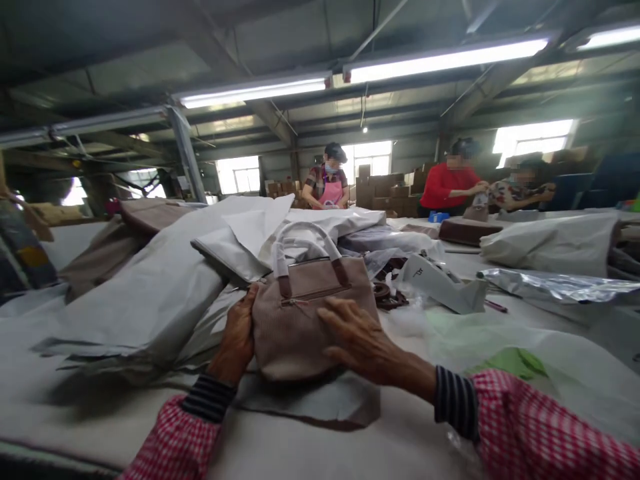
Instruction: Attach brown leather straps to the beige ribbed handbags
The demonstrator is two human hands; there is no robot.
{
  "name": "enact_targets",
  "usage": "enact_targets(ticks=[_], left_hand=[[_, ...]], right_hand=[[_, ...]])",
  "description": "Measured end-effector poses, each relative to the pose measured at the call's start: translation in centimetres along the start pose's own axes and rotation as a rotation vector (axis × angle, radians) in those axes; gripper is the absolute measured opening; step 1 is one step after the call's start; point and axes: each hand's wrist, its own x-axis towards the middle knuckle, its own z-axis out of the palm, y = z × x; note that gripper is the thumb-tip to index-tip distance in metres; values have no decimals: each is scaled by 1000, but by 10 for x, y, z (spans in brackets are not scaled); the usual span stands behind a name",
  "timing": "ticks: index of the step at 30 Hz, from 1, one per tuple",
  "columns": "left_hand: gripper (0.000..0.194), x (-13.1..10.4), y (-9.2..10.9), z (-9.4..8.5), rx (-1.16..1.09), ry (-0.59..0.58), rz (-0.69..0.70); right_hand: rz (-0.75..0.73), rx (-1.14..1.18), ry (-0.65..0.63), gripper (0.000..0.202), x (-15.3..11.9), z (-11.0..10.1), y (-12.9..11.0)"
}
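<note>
Brown bag [295,337], wrapped handles [281,259]
Left hand [242,333] grips its side; right hand [357,340] lies spread on front; table [95,427] bare by near-left edge.

Tube lights [450,61], stacked cartons [390,201] and people [447,188] at work mark a factory workshop.

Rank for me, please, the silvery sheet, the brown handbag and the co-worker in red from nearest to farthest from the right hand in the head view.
1. Brown handbag: touching the right hand.
2. Silvery sheet: ahead, off to the right.
3. Co-worker in red: background, right of centre.
</note>
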Motion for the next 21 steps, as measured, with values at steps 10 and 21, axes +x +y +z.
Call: enact_targets(ticks=[10, 21], left_hand=[[29, 20, -26, -29, -295, -2, -273], [29, 9, -19, -23, -432, 36, -184]], right_hand=[[-80, -148, -144, 64, -27, 44, -8], [-122, -208, -67, 63, -40, 67, 2]])
